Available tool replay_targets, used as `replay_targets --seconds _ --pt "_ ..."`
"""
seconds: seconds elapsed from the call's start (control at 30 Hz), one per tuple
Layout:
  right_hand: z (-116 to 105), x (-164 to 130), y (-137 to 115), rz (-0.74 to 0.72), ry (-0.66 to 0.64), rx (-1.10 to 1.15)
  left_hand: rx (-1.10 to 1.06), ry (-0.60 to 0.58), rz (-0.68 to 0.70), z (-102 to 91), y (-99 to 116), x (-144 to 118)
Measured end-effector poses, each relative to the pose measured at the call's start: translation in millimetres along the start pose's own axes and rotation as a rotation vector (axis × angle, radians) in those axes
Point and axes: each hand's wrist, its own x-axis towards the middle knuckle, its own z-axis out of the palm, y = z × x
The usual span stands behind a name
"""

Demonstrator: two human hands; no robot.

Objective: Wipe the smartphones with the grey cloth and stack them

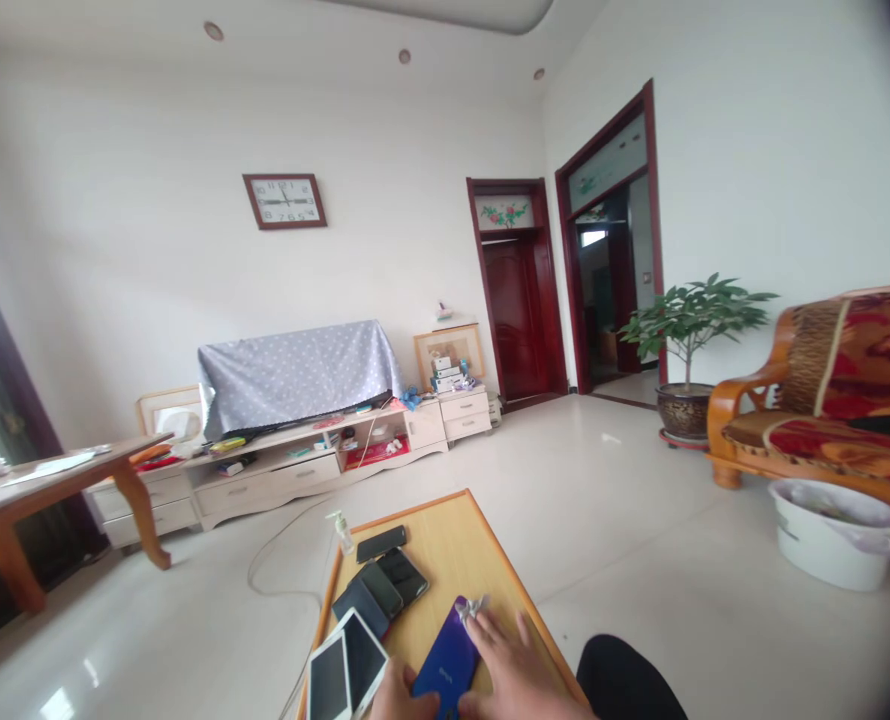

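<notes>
One blue phone (445, 662) is held by the left hand (398, 692), the right hand (516, 665) holding whitish cloth (473, 606) against it

Wooden tabletop (456, 545) — pump bottle (344, 535) | black phone (381, 544) | overlapping dark devices (404, 578) | two white-framed devices (329, 678)

On our bench (490, 600): phone (445, 665), six o'clock; two devices (329, 680), eight; pump bottle (343, 538), eleven. Beyond, we list: cabinet (265, 490), eleven; potted plant (704, 314), one.

White walls (385, 230), a red door (511, 320) — glossy pale floor (572, 470), wooden-armed sofa (872, 360) at right.
</notes>
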Motion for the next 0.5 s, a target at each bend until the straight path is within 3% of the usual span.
replay_targets --seconds 0.13,0.23,0.33,0.43,0.5 --pt "-7 -1 -16 0.040 -0.002 0.032 -0.426 -0.104 -0.083 -0.9 8 -19" --pt "-6 -1 -32 0.057 -0.010 0.084 -0.445 -0.126 -0.118 -0.2 11 -21" --pt "5 -8 -51 -0.064 -0.020 0.162 -0.432 -0.137 -0.127 0.1 15 -20" --pt "18 -15 -64 -0.195 0.037 0.198 -0.419 -0.123 -0.116 -1.9 20 -23" --pt "22 -12 -63 -0.196 0.106 0.185 -0.395 -0.100 -0.101 -4.4 24 -26"
